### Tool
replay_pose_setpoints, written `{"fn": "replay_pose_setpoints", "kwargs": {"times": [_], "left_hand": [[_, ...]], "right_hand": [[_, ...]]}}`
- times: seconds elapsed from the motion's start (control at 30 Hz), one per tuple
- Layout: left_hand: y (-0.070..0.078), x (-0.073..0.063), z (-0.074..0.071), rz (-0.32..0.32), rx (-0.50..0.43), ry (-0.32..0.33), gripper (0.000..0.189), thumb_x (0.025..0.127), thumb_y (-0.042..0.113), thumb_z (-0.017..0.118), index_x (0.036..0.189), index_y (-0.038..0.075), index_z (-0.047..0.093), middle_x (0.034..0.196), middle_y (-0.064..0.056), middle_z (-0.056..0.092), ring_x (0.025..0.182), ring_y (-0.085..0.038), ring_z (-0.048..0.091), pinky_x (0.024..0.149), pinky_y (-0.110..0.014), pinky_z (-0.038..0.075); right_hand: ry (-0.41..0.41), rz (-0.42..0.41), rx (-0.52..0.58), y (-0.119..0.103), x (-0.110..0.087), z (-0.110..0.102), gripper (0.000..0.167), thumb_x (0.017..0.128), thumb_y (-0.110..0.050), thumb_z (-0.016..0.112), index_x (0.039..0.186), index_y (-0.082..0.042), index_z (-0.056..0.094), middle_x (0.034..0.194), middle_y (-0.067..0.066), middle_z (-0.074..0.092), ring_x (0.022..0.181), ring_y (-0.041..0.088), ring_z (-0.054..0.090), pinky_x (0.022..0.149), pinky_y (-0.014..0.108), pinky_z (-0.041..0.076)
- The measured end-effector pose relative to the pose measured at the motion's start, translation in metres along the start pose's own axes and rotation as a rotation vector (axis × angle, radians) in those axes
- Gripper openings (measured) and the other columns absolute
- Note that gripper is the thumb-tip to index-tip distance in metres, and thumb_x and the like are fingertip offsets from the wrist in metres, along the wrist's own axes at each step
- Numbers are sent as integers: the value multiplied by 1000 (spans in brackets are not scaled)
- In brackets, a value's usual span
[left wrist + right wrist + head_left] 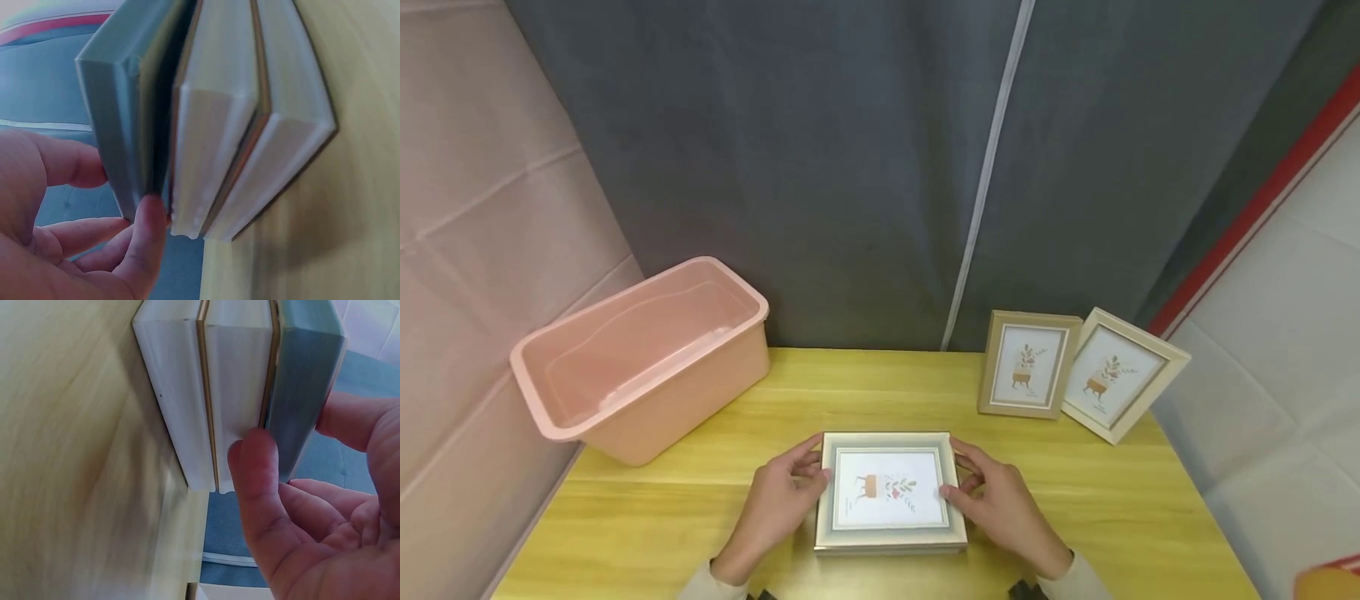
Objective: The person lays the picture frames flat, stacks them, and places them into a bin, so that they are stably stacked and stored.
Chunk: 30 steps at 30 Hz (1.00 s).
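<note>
A blue-grey picture frame [827, 500] with a plant-and-pot print lies face up on top of two pale picture frames [219, 106], whose edges show in both wrist views. My left hand [781, 502] grips its left side, thumb on the face and fingers along the edge. On the opposite side, my right hand [1003, 504] pinches the same frame between thumb and fingers. One right fingertip [255, 456] reaches over the side of the pale frame beneath. At the left end a dark gap parts the top frame from the stack; on the right they sit close together.
A pink plastic bin [677, 400] stands at the back left of the yellow wood-grain table [647, 517]. Two more picture frames, one tan [992, 367] and one cream [1150, 400], stand overlapping at the back right. A dark grey curtain [820, 167] hangs behind the table.
</note>
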<state>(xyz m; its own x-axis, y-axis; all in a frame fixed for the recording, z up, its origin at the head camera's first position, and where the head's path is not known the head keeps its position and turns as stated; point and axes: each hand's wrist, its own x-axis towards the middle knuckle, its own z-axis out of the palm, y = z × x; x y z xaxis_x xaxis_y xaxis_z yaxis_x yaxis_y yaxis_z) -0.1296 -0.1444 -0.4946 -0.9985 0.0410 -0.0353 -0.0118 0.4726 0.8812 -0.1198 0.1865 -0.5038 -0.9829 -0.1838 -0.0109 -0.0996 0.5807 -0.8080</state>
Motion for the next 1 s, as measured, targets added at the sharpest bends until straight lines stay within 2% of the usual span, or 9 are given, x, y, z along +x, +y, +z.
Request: {"fn": "replay_pose_setpoints", "kwargs": {"times": [0.2,0.37,0.5,0.7,1.0], "left_hand": [[-4,2,1,11,-41,-5,55,94,13,77,147,9,62,128,-10,74,106,-23,74,84,-25,64],[-12,2,2,3,-17,-31,60,97,18,76,153,14,56,134,-6,71,118,-25,70,88,-27,63],[-17,2,2,22,-24,-48,64,95,19,79,155,20,55,140,-4,68,121,-25,67,88,-29,63],[-16,1,3,44,-2,-62,61,95,19,79,152,23,59,137,-4,66,123,-26,67,87,-28,61],[-12,2,2,37,33,-65,60,95,18,78,152,23,58,137,-7,66,123,-28,67,87,-32,63]], "right_hand": [[6,60,20,-3,4,1,71,87,-25,88,150,-11,59,137,20,70,74,6,69,54,25,57],[23,100,24,-4,4,1,69,84,-26,91,146,-13,63,134,17,72,74,7,69,53,26,56],[12,108,28,-3,5,-1,69,84,-27,91,145,-13,63,133,15,73,74,8,68,54,26,56],[-5,86,39,1,8,-4,68,85,-27,90,146,-14,62,132,15,73,74,8,70,56,26,57],[14,-22,77,14,17,-19,62,90,-22,86,145,-9,62,133,17,72,82,6,74,63,25,60]]}}
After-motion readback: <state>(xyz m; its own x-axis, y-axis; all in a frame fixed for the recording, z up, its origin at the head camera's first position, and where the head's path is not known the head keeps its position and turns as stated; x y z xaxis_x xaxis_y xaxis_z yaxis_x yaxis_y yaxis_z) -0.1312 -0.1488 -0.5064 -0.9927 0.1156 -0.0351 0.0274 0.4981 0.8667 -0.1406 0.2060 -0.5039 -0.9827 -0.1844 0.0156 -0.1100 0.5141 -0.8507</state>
